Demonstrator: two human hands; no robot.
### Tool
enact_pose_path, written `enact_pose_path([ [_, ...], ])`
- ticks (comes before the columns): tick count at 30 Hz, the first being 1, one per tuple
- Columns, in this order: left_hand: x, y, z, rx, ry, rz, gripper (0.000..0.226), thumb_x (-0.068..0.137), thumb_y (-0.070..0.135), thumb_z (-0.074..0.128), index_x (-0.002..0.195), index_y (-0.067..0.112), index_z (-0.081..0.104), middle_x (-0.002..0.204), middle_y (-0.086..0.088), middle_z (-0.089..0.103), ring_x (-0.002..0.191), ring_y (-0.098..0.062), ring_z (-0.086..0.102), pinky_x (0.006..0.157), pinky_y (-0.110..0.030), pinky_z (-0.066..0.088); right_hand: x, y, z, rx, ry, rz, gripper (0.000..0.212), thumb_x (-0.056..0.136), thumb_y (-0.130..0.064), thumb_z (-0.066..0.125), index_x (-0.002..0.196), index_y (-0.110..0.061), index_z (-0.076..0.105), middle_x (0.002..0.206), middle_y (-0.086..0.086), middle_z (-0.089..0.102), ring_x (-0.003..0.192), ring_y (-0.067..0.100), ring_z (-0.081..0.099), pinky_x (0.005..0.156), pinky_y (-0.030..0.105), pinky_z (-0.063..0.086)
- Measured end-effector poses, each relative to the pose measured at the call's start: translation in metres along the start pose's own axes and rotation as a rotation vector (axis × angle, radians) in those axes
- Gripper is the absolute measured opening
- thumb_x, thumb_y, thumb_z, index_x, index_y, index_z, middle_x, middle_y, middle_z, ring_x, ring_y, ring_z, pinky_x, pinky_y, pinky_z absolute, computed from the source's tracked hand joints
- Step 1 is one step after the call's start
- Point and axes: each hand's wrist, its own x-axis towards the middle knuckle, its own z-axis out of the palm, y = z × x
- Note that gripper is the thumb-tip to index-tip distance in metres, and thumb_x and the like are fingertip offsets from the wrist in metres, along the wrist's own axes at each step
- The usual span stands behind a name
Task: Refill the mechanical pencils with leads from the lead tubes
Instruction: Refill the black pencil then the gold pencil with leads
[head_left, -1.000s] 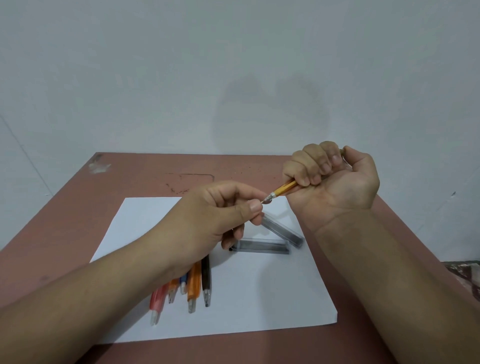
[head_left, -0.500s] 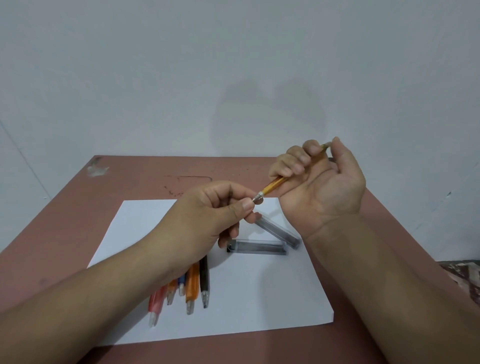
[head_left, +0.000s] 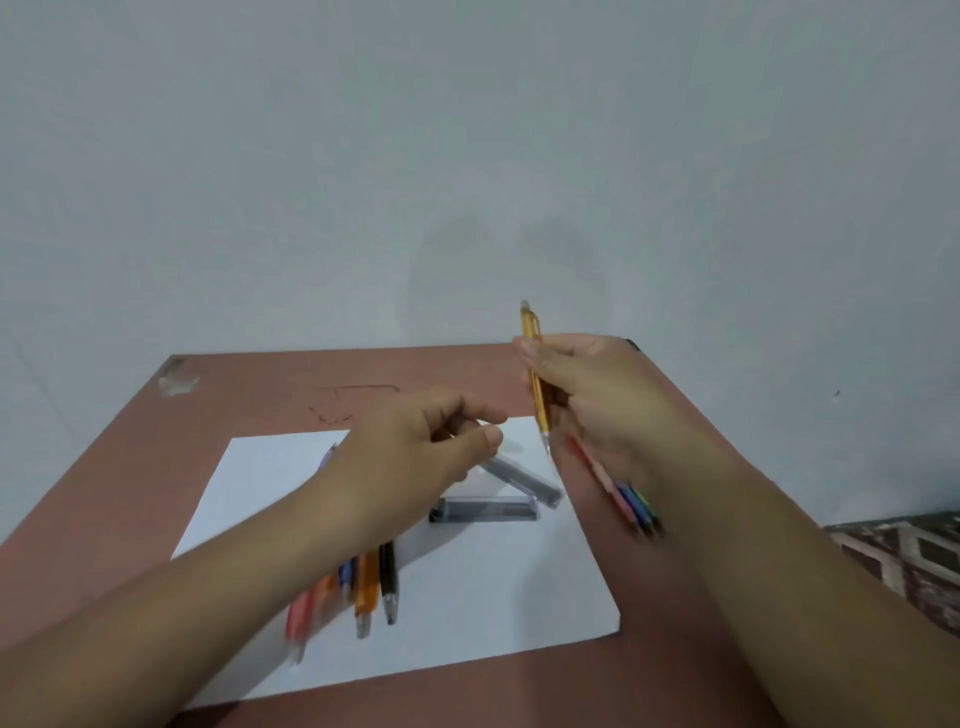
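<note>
The reddish-brown wooden table (head_left: 249, 395) bears a white paper sheet (head_left: 493, 613); on it lie two clear grey lead tubes (head_left: 485, 508); the right hand (head_left: 587, 395) now grips the yellow-orange mechanical pencil (head_left: 536, 379) upright, tip down, swung away from the left hand (head_left: 415, 452), whose thumb and fingers have parted, loosely curled; this pencil seems finished.

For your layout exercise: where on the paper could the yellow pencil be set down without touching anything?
Free: the paper's far-left corner, and the near-right patch between the lead tubes and the near edge. Crowded: the near-left, where the pencils lie under the left arm, and the middle, with the tubes and left hand.
</note>
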Motion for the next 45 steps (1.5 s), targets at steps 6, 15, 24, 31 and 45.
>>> enact_pose_path([
  [6,0.000,0.026,0.024,0.230,-0.173,0.095,0.015,0.094,0.044,0.062,0.108,0.043,0.067,0.090,0.029,0.066,0.082,0.013,0.060,0.068,-0.003,0.044,-0.024,0.004,-0.052,-0.655,0.130,-0.031,0.030,0.099,-0.040,0.059,0.102,-0.015,0.075,0.089,0.015,0.070,0.072,0.019,0.063,0.071,0.037,0.053],
  [15,0.021,0.032,0.072,0.794,-0.239,0.284,0.045,0.093,0.058,0.055,0.130,0.031,0.061,0.121,0.007,0.064,0.112,-0.012,0.051,0.094,-0.034,0.049,-0.040,0.043,-0.088,-0.957,0.241,0.069,0.031,0.100,-0.034,0.059,0.127,-0.023,0.067,0.112,0.002,0.069,0.088,0.013,0.061,0.080,0.027,0.051],
  [24,0.037,0.016,0.085,0.838,-0.247,0.327,0.034,0.092,0.061,0.052,0.104,0.032,0.065,0.095,0.011,0.061,0.095,-0.013,0.050,0.087,-0.037,0.051,-0.031,0.055,-0.085,-1.057,0.183,0.028,0.032,0.101,-0.036,0.055,0.078,-0.020,0.069,0.075,0.001,0.065,0.066,0.011,0.056,0.056,0.027,0.042],
  [31,0.040,0.008,0.076,0.770,-0.252,0.329,0.038,0.092,0.058,0.055,0.119,0.032,0.065,0.114,0.012,0.064,0.112,-0.013,0.047,0.096,-0.033,0.045,-0.030,0.058,-0.078,-1.091,0.149,-0.001,0.044,0.102,-0.034,0.052,0.059,-0.026,0.049,0.063,-0.002,0.054,0.056,0.010,0.048,0.051,0.023,0.029],
  [45,0.014,-0.041,-0.045,0.691,-0.008,0.205,0.038,0.096,0.054,0.053,0.128,0.036,0.063,0.132,0.024,0.057,0.121,0.001,0.048,0.104,-0.025,0.038,-0.025,0.029,-0.024,-1.106,0.003,-0.283,0.022,0.101,-0.033,0.050,0.106,-0.032,0.071,0.106,-0.013,0.062,0.095,0.013,0.059,0.083,0.035,0.052],
])
